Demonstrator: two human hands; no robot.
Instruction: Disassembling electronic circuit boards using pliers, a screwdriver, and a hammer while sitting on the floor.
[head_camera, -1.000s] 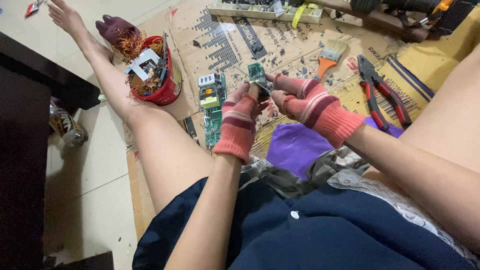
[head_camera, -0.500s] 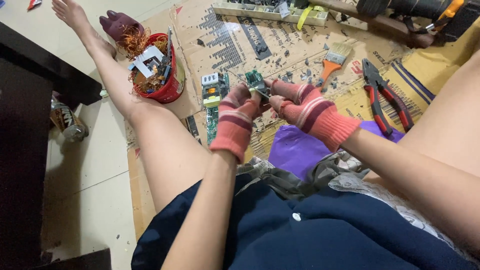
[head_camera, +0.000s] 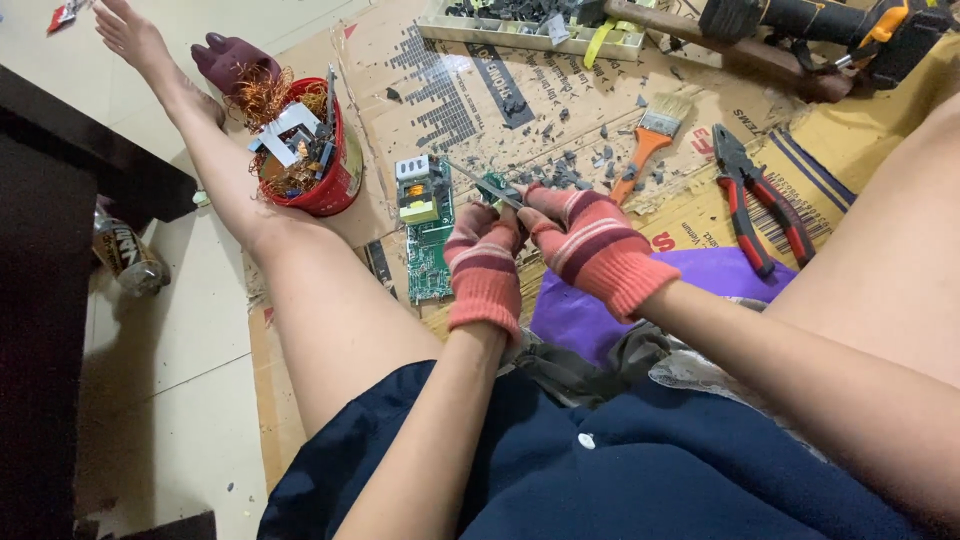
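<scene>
Left hand (head_camera: 482, 262) and right hand (head_camera: 590, 245), both gloved, fingers closed on a small green circuit piece (head_camera: 494, 187) pinched at their tips. Left of fingers: green circuit board (head_camera: 430, 245). Beyond: paintbrush (head_camera: 648, 140), red bucket (head_camera: 325, 165).

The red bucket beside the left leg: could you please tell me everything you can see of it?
The red bucket is small and round and stands upright on the cardboard sheet, close against the person's outstretched left leg. It is filled above its rim with tangled copper wire, bits of circuit board and a pale bent metal piece. A dark maroon object lies just behind it. Neither gloved hand touches it.
</scene>
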